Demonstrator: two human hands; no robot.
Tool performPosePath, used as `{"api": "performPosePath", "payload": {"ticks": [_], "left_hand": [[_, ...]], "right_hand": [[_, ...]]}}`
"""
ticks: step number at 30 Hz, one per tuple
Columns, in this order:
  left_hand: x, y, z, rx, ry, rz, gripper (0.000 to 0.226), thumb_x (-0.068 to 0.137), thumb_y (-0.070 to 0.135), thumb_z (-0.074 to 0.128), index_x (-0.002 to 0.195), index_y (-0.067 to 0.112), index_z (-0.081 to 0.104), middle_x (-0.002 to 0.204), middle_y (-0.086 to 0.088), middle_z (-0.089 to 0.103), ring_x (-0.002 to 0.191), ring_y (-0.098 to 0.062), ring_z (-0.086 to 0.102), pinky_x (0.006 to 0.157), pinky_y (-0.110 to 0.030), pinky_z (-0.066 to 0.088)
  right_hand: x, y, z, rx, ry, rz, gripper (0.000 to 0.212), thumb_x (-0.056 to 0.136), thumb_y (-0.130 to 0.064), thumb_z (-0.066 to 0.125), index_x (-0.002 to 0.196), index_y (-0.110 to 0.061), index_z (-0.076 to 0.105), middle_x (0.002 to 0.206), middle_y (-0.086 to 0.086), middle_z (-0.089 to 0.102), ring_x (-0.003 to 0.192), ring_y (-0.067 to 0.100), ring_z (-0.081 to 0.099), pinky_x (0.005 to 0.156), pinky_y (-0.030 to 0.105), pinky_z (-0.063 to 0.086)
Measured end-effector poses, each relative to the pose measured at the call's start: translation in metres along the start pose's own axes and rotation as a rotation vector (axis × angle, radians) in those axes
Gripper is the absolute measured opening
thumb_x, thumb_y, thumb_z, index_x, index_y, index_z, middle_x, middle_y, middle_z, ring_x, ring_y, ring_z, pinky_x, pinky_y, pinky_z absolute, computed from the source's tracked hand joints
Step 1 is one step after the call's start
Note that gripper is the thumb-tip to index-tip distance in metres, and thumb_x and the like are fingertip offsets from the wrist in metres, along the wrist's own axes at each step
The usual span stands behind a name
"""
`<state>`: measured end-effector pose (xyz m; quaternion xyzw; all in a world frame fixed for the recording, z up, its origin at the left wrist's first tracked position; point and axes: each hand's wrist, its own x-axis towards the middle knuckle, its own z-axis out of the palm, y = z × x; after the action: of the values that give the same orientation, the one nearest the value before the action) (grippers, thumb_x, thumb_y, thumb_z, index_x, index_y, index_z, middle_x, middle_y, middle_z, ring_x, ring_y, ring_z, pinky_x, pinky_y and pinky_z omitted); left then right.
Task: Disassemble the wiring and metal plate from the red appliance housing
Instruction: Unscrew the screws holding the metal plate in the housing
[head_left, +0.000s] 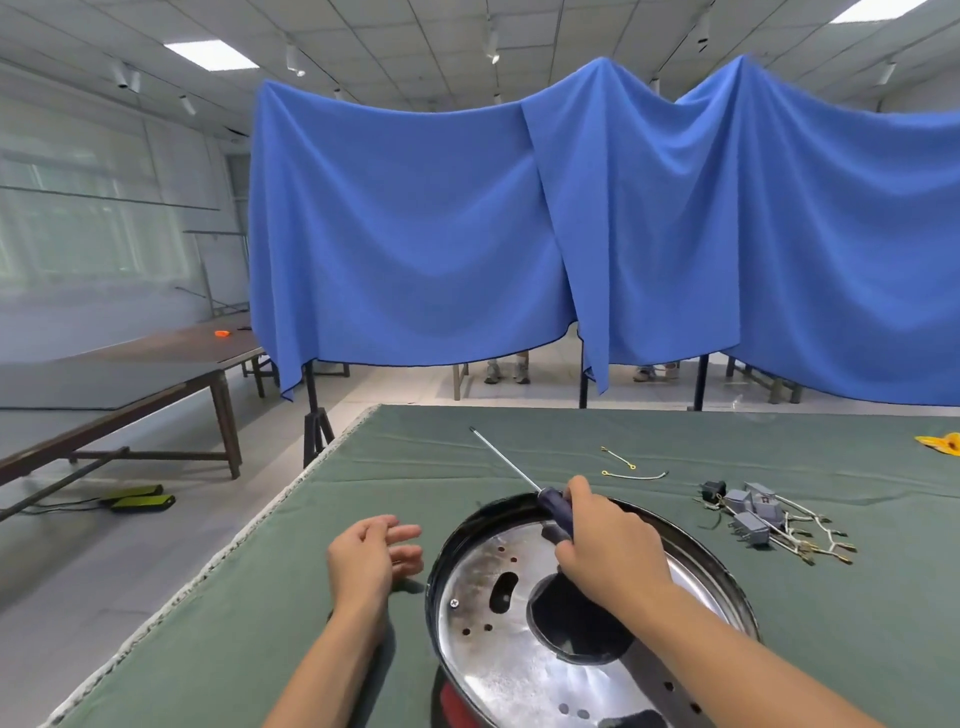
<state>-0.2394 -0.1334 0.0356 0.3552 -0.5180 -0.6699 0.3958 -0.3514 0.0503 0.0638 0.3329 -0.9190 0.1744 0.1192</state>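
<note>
The metal plate (498, 644) could slip, because the right hand (608, 540) grips the screwdriver (524, 483) while the left hand (371, 556) hangs loose, holding nothing.

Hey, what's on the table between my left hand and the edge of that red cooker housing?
Nothing: in the head view only bare green cloth separates the left hand from the housing rim.

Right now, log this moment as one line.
right hand: grips screwdriver | left hand: open, empty | plate: in housing | wiring: on table
</note>
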Motion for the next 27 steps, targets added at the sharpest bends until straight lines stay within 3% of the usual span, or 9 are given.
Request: {"api": "performPosePath", "payload": {"ticks": [3, 8, 11, 14, 21, 27], "left_hand": [[0.000, -0.011, 0.000, 0.046, -0.035, 0.062, 0.015, 0.095, 0.002, 0.045, 0.087, -0.002, 0.057, 0.080, -0.018, 0.069, 0.040, -0.015, 0.055, 0.033, -0.019, 0.041], [0.004, -0.015, 0.002, 0.119, -0.058, 0.095, 0.010, 0.094, 0.001, 0.044, 0.086, 0.005, 0.049, 0.081, -0.018, 0.066, 0.043, -0.016, 0.061, 0.039, -0.023, 0.047], [0.017, -0.017, -0.004, 0.405, 0.033, 0.250, 0.010, 0.089, 0.006, 0.054, 0.079, 0.010, 0.057, 0.080, -0.011, 0.068, 0.068, -0.024, 0.066, 0.064, -0.037, 0.055], [0.029, -0.017, -0.013, 0.680, 0.100, 0.329, 0.013, 0.084, 0.010, 0.058, 0.075, 0.015, 0.065, 0.089, -0.007, 0.064, 0.092, -0.028, 0.059, 0.078, -0.036, 0.048], [0.032, -0.023, -0.016, 0.824, 0.071, 0.328, 0.011, 0.084, 0.010, 0.049, 0.078, 0.016, 0.057, 0.090, -0.009, 0.064, 0.089, -0.032, 0.057, 0.080, -0.039, 0.047], [0.035, -0.027, -0.013, 1.097, 0.032, 0.417, 0.016, 0.088, 0.015, 0.050, 0.087, 0.019, 0.066, 0.098, -0.002, 0.067, 0.102, -0.025, 0.053, 0.087, -0.034, 0.036]], "right_hand": [[0.003, 0.002, 0.002, 0.014, 0.007, 0.015, 0.022, 0.084, -0.027, 0.052, 0.092, -0.024, 0.032, 0.075, -0.007, 0.047, 0.063, 0.021, 0.046, 0.047, 0.028, 0.024], [0.005, 0.002, 0.004, 0.003, 0.035, 0.017, 0.022, 0.084, -0.029, 0.053, 0.095, -0.026, 0.035, 0.077, -0.007, 0.051, 0.065, 0.023, 0.049, 0.052, 0.031, 0.029], [0.005, 0.002, 0.004, -0.018, 0.043, 0.023, 0.022, 0.085, -0.032, 0.054, 0.095, -0.026, 0.035, 0.074, -0.008, 0.050, 0.064, 0.023, 0.048, 0.051, 0.031, 0.029], [0.003, 0.002, 0.004, -0.041, 0.051, 0.024, 0.024, 0.086, -0.036, 0.054, 0.095, -0.028, 0.033, 0.072, -0.010, 0.047, 0.063, 0.022, 0.046, 0.049, 0.030, 0.026], [0.002, 0.001, 0.003, -0.052, 0.039, 0.023, 0.022, 0.086, -0.033, 0.053, 0.100, -0.028, 0.037, 0.078, -0.010, 0.052, 0.064, 0.020, 0.048, 0.047, 0.028, 0.025], [0.001, 0.001, 0.000, -0.036, 0.030, 0.029, 0.022, 0.087, -0.035, 0.053, 0.098, -0.029, 0.035, 0.077, -0.011, 0.051, 0.064, 0.019, 0.048, 0.047, 0.027, 0.025]]}}
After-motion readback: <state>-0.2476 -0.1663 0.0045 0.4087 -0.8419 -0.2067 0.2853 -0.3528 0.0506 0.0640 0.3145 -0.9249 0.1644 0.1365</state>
